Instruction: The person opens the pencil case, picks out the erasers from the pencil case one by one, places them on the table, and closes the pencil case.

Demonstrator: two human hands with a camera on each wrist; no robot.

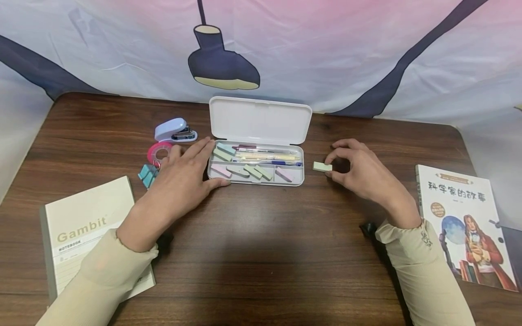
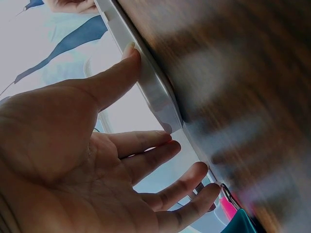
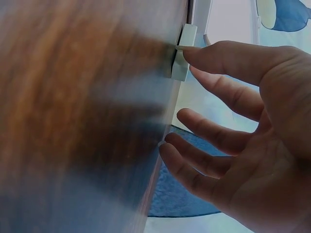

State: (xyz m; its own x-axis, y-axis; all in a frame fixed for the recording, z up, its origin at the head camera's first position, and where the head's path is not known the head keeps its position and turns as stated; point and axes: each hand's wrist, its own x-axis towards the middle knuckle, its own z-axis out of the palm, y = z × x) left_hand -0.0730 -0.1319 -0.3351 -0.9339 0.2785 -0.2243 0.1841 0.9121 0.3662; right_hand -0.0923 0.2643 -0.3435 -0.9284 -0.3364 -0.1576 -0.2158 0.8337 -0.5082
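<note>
Pale green block: small, matte, straight-edged bar, at the right end of the open case, apart from it; whether resting on or just above the table cannot be told. Right hand: thumb and index finger pinch the block; remaining fingers loosely bent, spread. Left hand: opened wide, fingers nearly straight, thumb touching the front wall of the case; nothing grasped.

Table: dark, glossy, wood-grained. Case: smooth white plastic, rounded rectangle, lid raised at rear. Rear compartment: slender pens, one bluish bar, one greenish bar. Front section: pink and green bars.
</note>
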